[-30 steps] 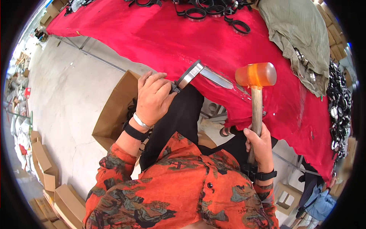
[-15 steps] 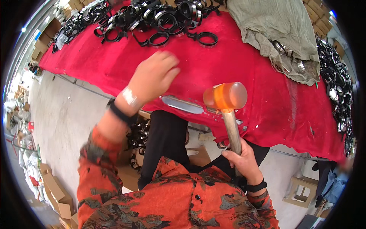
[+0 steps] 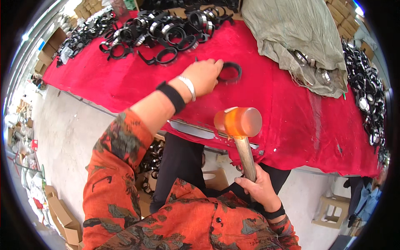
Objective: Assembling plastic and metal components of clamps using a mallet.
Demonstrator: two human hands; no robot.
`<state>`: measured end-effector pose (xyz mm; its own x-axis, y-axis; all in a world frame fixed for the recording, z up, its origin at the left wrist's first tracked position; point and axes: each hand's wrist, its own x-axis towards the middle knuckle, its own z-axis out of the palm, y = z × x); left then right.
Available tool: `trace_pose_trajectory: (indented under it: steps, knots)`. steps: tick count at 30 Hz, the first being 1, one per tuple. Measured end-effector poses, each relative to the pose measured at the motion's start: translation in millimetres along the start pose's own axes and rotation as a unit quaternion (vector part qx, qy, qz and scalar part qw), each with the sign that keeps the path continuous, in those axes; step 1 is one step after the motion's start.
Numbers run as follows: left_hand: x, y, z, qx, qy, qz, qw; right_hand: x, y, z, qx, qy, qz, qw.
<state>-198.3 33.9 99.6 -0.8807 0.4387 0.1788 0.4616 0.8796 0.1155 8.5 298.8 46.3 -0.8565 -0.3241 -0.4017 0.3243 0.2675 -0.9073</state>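
Observation:
My left hand (image 3: pixel 204 76) is closed on the near side of a black ring-shaped part (image 3: pixel 239 74), just above the red cloth. Its fingers partly hide where they meet the ring. Low on the right, my right hand (image 3: pixel 263 188) is wrapped round the wooden handle of a mallet (image 3: pixel 243 122). The mallet's amber-orange head points up, over the near edge of the table. A flat metal strip (image 3: pixel 192 129) lies along that edge, left of the mallet head.
A heap of black and silver ring parts (image 3: pixel 175 33) covers the far side of the red cloth (image 3: pixel 287 121). A grey-green sack (image 3: pixel 287 33) with more rings stands at the far right. Further parts (image 3: pixel 364 100) line the right edge. Below right is a beige stool (image 3: pixel 331 211).
My left hand has reached away and to the right and taken hold of the black ring, which has come nearer. My right hand keeps its grip on the mallet. The view has shifted slightly.

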Motion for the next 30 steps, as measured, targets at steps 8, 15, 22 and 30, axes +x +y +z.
trace_pose_trajectory:
  steps: [8, 15, 22, 30]
  knots:
    - [-97.7, -13.7, -3.9, 0.122, 0.033, -0.088, 0.988, -10.0, 2.9, 9.0, 0.054, 0.009, -0.014, 0.998]
    - [-173.3, 0.7, -37.3, -0.424, -0.030, -0.260, 0.867, -22.6, -24.5, 16.1, 0.007, 0.024, -0.026, 0.999]
    - [-222.8, 34.1, 10.4, -0.711, 0.032, -0.247, 0.658, -30.6, -40.0, 31.2, 0.005, 0.009, -0.031, 0.999]
    - [-213.2, 41.7, 70.4, -0.704, 0.192, -0.224, 0.646, -32.1, -64.4, 46.4, -0.035, 0.061, -0.103, 0.992]
